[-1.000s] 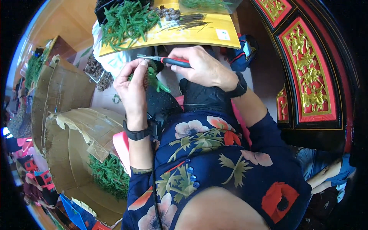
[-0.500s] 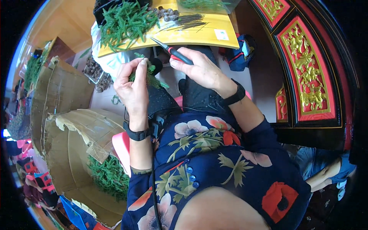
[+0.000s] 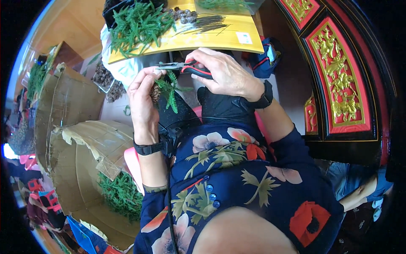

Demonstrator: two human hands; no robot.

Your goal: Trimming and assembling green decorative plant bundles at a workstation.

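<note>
Over my lap, my left hand (image 3: 143, 95) is closed on a green fir sprig (image 3: 171, 91) with a brown pine cone (image 3: 155, 92) beside my fingers. Black-and-red pliers (image 3: 192, 69) lie in the grip of my right hand (image 3: 224, 74). Their metal jaws reach the left fingertips at the top of the sprig; whether they bite on anything is too small to tell. Beyond both hands, a yellow table (image 3: 237, 27) bears a heap of green sprigs (image 3: 137, 27), small pine cones (image 3: 186, 16) and thin dark wires or stems (image 3: 207, 24).
A large torn cardboard box (image 3: 76, 169) with green sprigs (image 3: 120, 194) inside stands at my left. Farther left is a wire basket of brown cones (image 3: 105, 80). A dark bag (image 3: 266, 57) sits right of the table, near a carved red-and-gold panel (image 3: 338, 72). A person's arm (image 3: 359, 197) shows lower right.
The pliers have swung from pointing up and away to lying level, their jaws now at my left fingertips. The sprig has turned in my left hand, and the pine cone has come into sight.
</note>
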